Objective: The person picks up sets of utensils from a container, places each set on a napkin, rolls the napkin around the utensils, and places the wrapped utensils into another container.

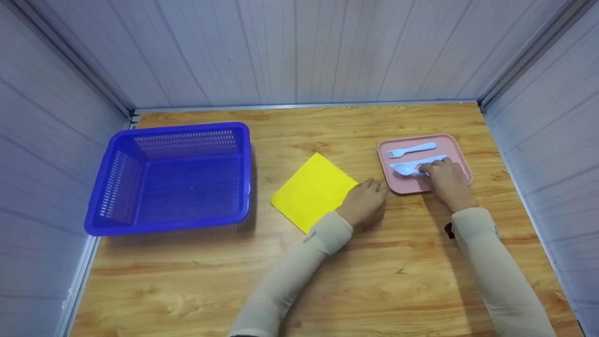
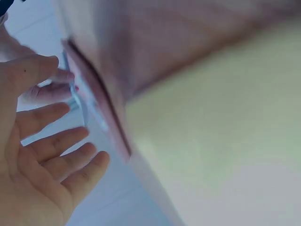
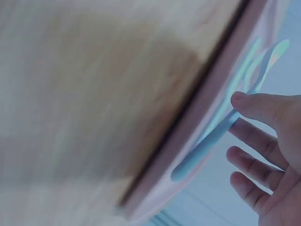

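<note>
My right hand (image 1: 450, 182) pinches a light blue spoon (image 3: 207, 147) by its handle between thumb and fingertip, the other fingers spread loosely. The spoon is over a pink tray (image 1: 403, 188), close to its surface. Beneath and behind it lies a light blue knife (image 1: 436, 159), partly covered by the spoon and hand. A light blue fork (image 1: 412, 150) lies along the tray's far side. Between the tray and a yellow square sheet (image 1: 312, 194), my left hand (image 1: 365, 202) overlaps the sheet's right corner; its fingers (image 2: 56, 141) are relaxed and hold nothing.
At the left of the wooden table (image 1: 224, 290) stands a blue plastic basket (image 1: 171, 227) with slotted sides and nothing inside. Pale panel walls (image 1: 299, 51) enclose the table at the back and both sides.
</note>
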{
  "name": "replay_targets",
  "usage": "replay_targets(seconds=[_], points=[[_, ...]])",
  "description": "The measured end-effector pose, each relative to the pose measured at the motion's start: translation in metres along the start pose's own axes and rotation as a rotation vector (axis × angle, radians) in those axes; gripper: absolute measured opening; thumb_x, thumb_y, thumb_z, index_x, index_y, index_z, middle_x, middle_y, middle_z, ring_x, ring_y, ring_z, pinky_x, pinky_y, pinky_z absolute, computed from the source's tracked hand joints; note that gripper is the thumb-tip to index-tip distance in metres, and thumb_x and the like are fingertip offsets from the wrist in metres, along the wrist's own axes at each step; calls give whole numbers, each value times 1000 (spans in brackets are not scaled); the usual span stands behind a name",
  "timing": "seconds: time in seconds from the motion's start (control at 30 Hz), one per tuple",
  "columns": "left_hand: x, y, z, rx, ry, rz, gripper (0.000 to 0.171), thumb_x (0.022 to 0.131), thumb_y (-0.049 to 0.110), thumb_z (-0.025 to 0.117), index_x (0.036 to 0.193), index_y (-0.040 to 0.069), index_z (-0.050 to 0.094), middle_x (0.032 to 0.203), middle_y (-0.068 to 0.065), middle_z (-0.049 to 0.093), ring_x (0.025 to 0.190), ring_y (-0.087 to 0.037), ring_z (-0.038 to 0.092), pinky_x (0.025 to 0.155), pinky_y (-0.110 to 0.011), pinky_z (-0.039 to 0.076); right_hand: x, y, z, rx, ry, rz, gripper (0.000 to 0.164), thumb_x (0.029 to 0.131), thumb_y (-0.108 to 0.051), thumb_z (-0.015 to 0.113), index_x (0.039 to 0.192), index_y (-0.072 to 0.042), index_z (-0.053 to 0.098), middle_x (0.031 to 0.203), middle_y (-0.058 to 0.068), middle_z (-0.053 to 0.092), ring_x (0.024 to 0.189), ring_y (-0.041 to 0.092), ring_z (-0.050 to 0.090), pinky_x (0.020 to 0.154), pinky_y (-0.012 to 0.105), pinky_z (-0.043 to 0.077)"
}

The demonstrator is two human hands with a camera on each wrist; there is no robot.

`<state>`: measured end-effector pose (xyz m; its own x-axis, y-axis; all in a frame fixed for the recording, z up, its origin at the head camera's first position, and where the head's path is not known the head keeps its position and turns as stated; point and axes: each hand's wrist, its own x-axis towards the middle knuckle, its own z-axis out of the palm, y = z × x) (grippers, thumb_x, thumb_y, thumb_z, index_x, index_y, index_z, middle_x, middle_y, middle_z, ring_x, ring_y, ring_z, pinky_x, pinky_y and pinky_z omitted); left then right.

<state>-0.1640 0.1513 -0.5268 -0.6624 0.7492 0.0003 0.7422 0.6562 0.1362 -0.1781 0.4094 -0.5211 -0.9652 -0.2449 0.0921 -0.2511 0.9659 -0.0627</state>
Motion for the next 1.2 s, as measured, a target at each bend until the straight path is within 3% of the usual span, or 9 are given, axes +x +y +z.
replay_targets(seconds=[0.1,0.23,0.4,0.53,0.77,1.0,1.2], points=[[-26,-18,-7,29,53,-29,28,99,25,55,120,10,67,120,-8,66,116,-25,59,95,-37,52,4,-14,-5,-6,32,-20,16,91,-5,70,107,-4,75,93,20,71,83,41,59,67,54,48],[-64,-42,-10,79,108,-86,25,96,27,64,112,9,70,115,-10,68,109,-28,62,85,-38,56,9,-39,-12,32,27,-17,18,91,-9,72,108,-1,72,92,21,69,80,41,62,69,54,51],[-107,-65,-12,73,120,-180,26,95,25,66,112,6,70,118,-14,66,109,-32,62,82,-42,58,19,-76,-16,135,-27,23,20,93,-11,69,109,1,70,93,20,68,81,37,63,70,53,53],[-130,-79,-12,42,123,-248,29,93,23,68,113,3,68,120,-19,65,109,-37,61,80,-46,58,34,-107,-15,235,-74,23,16,94,-12,68,99,3,69,85,16,65,73,29,59,63,45,52],[-148,-89,-1,8,200,-265,22,89,15,67,104,-1,68,114,-22,64,101,-39,62,69,-49,59,61,-154,-6,394,-96,88,19,93,-15,67,95,4,71,83,15,69,65,21,59,57,34,53],[-153,-94,8,-20,155,-279,20,89,17,68,101,1,66,105,-17,60,93,-34,59,64,-42,58,84,-193,13,528,-186,273,31,94,-21,62,114,1,69,96,13,69,74,21,64,63,32,56],[-157,-98,12,-5,158,-264,23,87,19,71,101,1,67,105,-18,60,93,-34,59,67,-41,58,98,-218,29,594,-149,269,27,92,-16,62,109,3,70,86,11,66,66,17,60,55,27,51]])
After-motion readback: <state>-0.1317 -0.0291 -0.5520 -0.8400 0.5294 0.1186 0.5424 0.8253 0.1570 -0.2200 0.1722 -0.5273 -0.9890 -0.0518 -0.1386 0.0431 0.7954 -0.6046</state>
